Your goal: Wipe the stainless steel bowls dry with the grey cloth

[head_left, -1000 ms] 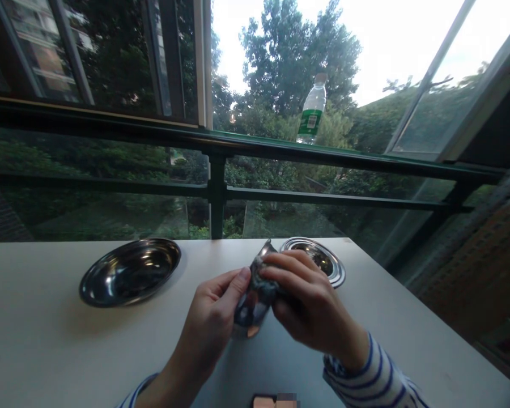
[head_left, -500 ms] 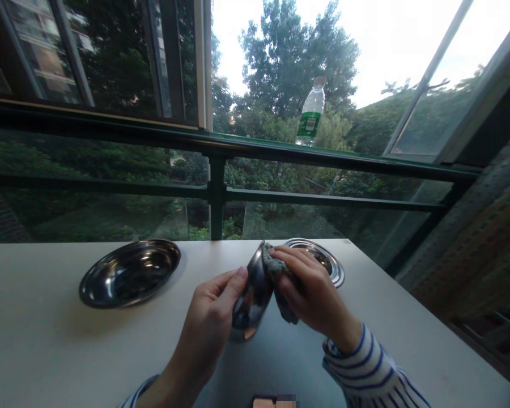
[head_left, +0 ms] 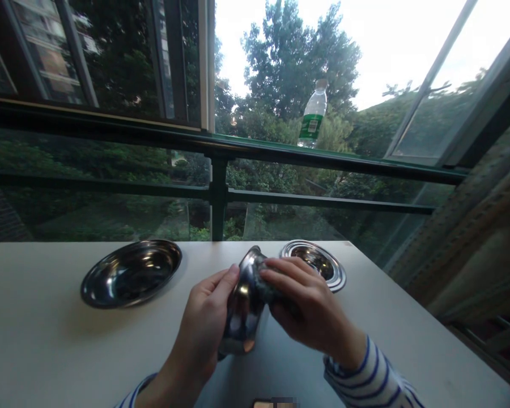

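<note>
Holding metal bowl [head_left: 240,317] w/ L hand [head_left: 206,309], fingers clamped on it; R hand [head_left: 312,300], fingers clamped on cloth [head_left: 265,285] agst. bowl.

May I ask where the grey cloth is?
In the head view, just right of lower centre, the cloth is in the right hand against the metal bowl.

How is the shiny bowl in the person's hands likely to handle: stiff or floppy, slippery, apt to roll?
The bowl is probably stiff: its metallic wall shows no visible buckling in the left hand. It may be slippery, since bright reflections suggest a smooth, polished surface. Laid on its side, it could rock or roll, given the rounded wall.
</note>
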